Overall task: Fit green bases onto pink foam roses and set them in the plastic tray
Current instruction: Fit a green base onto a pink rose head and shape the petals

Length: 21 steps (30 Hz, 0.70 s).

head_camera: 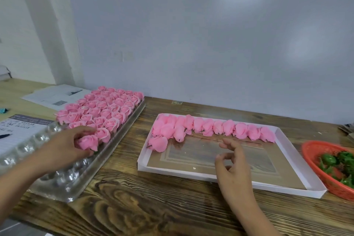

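Rose (88, 142) sits gripped in left hand (65, 146) over tray (72, 188).

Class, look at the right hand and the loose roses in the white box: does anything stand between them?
Nothing visible does. The right hand hovers empty over the bare floor of the white box, and the loose roses lie just beyond its fingers.
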Motion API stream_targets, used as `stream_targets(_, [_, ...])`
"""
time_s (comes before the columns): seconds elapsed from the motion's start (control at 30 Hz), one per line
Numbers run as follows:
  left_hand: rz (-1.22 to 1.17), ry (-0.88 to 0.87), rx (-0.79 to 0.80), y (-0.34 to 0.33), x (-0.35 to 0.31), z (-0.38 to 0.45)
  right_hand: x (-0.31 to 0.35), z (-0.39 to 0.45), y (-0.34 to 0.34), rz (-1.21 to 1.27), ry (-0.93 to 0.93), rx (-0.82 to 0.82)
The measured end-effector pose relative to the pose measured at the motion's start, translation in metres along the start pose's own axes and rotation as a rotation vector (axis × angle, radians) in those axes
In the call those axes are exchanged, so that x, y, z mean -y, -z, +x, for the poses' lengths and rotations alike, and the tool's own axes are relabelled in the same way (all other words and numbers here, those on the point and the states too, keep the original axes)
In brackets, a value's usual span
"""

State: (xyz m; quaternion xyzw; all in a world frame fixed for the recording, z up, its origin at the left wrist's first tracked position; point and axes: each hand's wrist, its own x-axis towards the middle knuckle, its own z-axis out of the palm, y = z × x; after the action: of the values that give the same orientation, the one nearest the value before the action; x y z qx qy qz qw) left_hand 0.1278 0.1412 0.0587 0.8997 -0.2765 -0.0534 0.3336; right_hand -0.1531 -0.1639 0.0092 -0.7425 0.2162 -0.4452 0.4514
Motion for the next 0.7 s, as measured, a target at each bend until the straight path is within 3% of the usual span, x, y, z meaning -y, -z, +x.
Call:
stream_targets(0.33, [0.255,-0.019,0.11,-0.007,-0.003,0.022,0.0,0.001,0.0,-0.021,-0.005,-0.006])
stream_targets(0.7, [0.251,-0.051,0.234,0.008,-0.001,0.028,0.002,0.001,0.002,-0.009,-0.005,-0.003])
